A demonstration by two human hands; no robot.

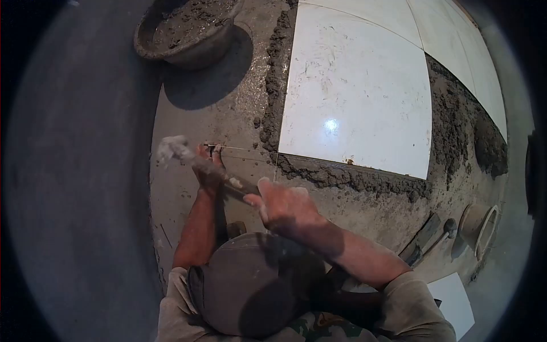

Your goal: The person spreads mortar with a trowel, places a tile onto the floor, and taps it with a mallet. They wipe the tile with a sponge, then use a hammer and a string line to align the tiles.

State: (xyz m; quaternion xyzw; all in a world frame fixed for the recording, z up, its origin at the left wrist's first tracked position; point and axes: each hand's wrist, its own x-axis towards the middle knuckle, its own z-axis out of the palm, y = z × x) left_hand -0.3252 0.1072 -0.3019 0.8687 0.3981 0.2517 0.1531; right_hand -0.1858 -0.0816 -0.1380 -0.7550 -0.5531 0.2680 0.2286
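My right hand (pixel 289 206) is wrapped round the handle of a hammer (pixel 242 183), whose pale, crusted head is smeared by motion at the left. The hammer passes over my left hand (pixel 209 174) and hides part of it. Down at the floor, my left fingers pinch a small dark nail (pixel 211 147), though its lower end cannot be made out. From there a thin string (pixel 239 149) runs right towards the corner of a large white tile (pixel 359 97). This tile lies with grey mortar (pixel 353 176) along its edges.
A tub of wet mortar (pixel 196 51) stands at the upper left. More white tiles (pixel 461 34) lie at the upper right. At the lower right are a bucket-like container (pixel 477 228), a dark flat tool (pixel 420 236) and another white tile (pixel 456 305). A wall (pixel 85 171) rises on the left.
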